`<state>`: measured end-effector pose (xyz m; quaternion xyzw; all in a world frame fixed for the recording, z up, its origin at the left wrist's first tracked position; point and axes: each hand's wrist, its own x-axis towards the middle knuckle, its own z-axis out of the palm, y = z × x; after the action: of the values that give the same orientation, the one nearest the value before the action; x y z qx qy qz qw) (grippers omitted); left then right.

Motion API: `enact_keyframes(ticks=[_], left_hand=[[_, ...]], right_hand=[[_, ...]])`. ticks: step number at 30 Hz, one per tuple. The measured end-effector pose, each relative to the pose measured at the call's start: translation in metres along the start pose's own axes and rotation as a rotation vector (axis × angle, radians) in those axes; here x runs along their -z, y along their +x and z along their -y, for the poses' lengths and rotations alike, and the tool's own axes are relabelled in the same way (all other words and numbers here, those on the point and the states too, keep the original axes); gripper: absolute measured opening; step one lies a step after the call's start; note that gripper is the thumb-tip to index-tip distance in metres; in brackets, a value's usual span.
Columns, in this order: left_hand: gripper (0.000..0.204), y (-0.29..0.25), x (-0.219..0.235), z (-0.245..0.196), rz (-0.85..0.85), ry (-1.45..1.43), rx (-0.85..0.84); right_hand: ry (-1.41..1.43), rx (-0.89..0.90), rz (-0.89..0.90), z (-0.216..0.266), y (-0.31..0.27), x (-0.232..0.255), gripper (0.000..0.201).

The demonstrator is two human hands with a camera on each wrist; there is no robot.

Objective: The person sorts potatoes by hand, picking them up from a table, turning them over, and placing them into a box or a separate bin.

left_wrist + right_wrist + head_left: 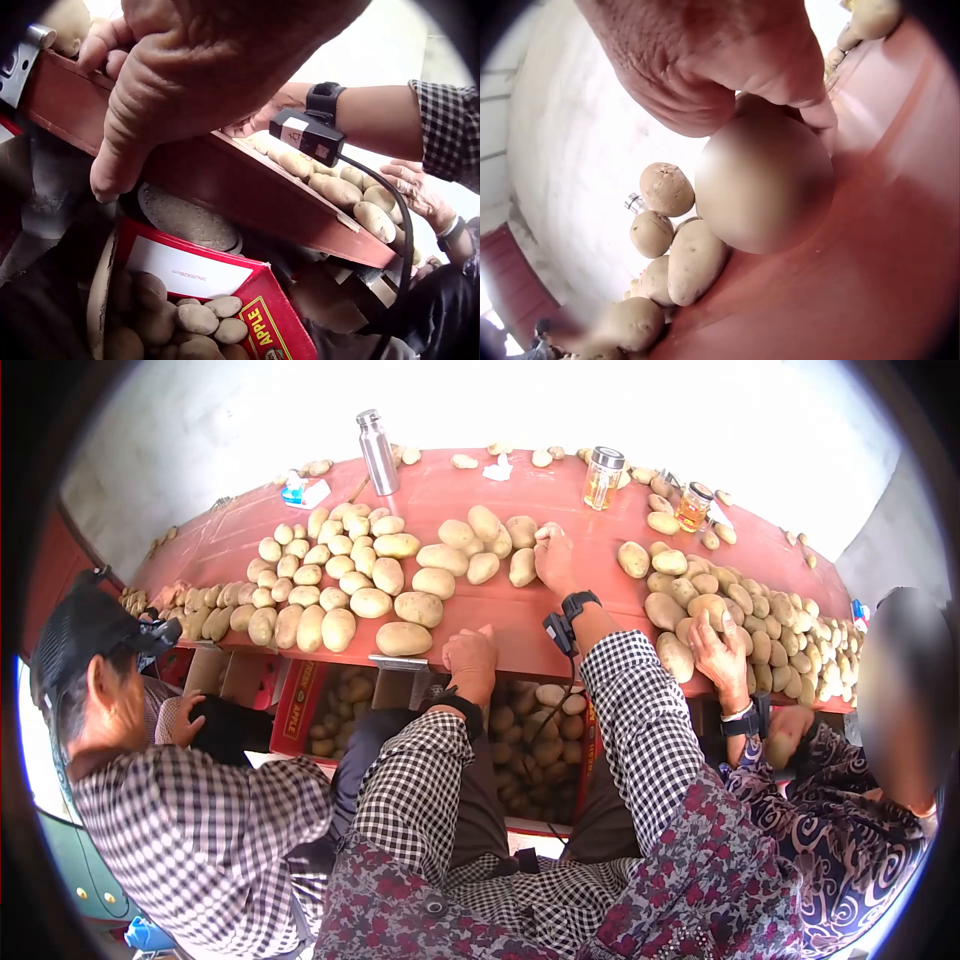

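The right hand (556, 560) is over the red table, beside a small group of potatoes (483, 568). In the right wrist view the right hand (720, 67) has its fingers around a potato (765, 180), partly hidden beneath the palm. More potatoes (696, 262) lie beside it. The left hand (470, 658) is at the table's near edge, holding nothing visible. The left wrist view shows the left hand (169, 90) with its thumb pointing down over the table edge (225, 176) and its other fingers loosely bent near a potato (69, 26).
Potato piles lie left (340, 560) and right (770, 620). A steel bottle (378, 455) and glass jars (603, 480) stand behind. Below the table are boxes of potatoes, one red (297, 705). People sit on both sides; the right neighbour's hand (720, 655) touches potatoes.
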<state>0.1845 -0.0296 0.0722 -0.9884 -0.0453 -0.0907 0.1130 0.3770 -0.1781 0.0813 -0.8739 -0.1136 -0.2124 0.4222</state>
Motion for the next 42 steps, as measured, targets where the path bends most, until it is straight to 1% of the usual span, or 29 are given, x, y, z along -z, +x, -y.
enact_keyframes(ticks=[1,3,4,6,7,9,10,12,13,15,16,17,19,20,22,23,24,26,29,32,35,36,38,40,42], left_hand=[[0.015,0.001,0.001,0.001,0.012,-0.037,0.007],[0.022,0.002,0.003,0.001,0.035,-0.108,0.018],[0.027,0.004,0.004,0.000,0.043,-0.121,0.067],[0.039,0.008,0.006,-0.003,0.059,-0.152,0.163],[0.042,0.008,0.007,-0.003,0.055,-0.162,0.174],[0.050,0.006,0.010,-0.003,0.048,-0.181,0.196],[0.049,0.005,0.017,-0.002,0.048,-0.175,0.179],[0.048,0.001,0.024,0.000,0.060,-0.165,0.145],[0.047,0.000,0.022,0.001,0.000,-0.135,0.088],[0.044,-0.001,0.017,0.001,-0.012,-0.148,0.083],[0.042,-0.002,0.013,0.003,-0.034,-0.144,0.032],[0.041,-0.002,0.010,0.005,-0.060,-0.143,-0.019],[0.039,-0.004,0.024,0.005,-0.024,-0.144,-0.006],[0.038,-0.004,0.026,0.004,0.031,-0.147,0.013],[0.036,0.001,0.031,0.003,0.116,-0.151,0.055],[0.029,0.001,0.032,0.004,0.165,-0.113,-0.007],[0.025,0.001,0.032,0.004,0.171,-0.114,-0.020],[0.020,0.001,0.034,0.006,0.181,-0.115,-0.042],[0.014,-0.010,0.041,0.009,0.092,-0.046,-0.120],[0.010,-0.005,0.031,0.008,0.090,-0.011,-0.128],[0.008,-0.009,0.029,0.008,0.031,0.041,-0.163],[0.006,-0.011,0.041,0.007,0.057,0.070,-0.161],[0.006,-0.008,0.038,0.007,0.071,0.023,-0.131],[0.007,-0.008,0.034,0.005,0.047,0.051,-0.124],[0.009,-0.006,0.034,0.005,0.096,0.036,-0.095]], right_hand=[[0.053,0.025,-0.056,-0.007,0.000,-0.003,0.037],[0.295,-0.136,-0.086,-0.015,-0.005,-0.004,0.042],[0.480,-0.323,-0.060,-0.005,-0.014,0.002,0.043],[0.834,-0.589,-0.022,0.004,-0.025,0.019,0.045],[1.005,-0.669,-0.011,0.002,-0.030,0.028,0.045],[1.225,-0.748,0.011,-0.002,-0.041,0.041,0.044],[1.331,-0.794,0.018,-0.001,-0.047,0.049,0.046],[1.427,-0.852,0.017,0.009,-0.066,0.064,0.051],[1.423,-0.892,-0.012,0.018,-0.076,0.071,0.054],[1.506,-0.953,0.142,0.022,-0.100,0.089,0.052],[1.551,-0.995,0.218,0.024,-0.116,0.096,0.051],[1.576,-0.897,0.262,0.044,-0.139,0.107,0.049],[1.614,-0.898,0.445,0.065,-0.187,0.124,0.048],[1.635,-0.883,0.535,0.074,-0.211,0.133,0.048],[1.507,-0.986,0.472,0.102,-0.257,0.140,0.048],[1.522,-1.071,0.579,0.086,-0.281,0.132,0.048],[1.577,-1.145,0.692,0.065,-0.301,0.120,0.045],[1.341,-1.460,0.501,0.046,-0.331,0.100,0.042],[1.072,-1.519,0.285,0.045,-0.336,0.087,0.038],[0.800,-1.341,0.427,0.042,-0.339,0.083,0.035],[0.771,-1.220,0.529,0.042,-0.347,0.079,0.032],[0.773,-1.237,0.535,0.042,-0.351,0.076,0.032],[0.733,-1.214,0.573,0.049,-0.350,0.074,0.031],[0.704,-1.132,0.587,0.063,-0.336,0.078,0.031],[0.722,-0.948,0.543,0.079,-0.309,0.086,0.030]])
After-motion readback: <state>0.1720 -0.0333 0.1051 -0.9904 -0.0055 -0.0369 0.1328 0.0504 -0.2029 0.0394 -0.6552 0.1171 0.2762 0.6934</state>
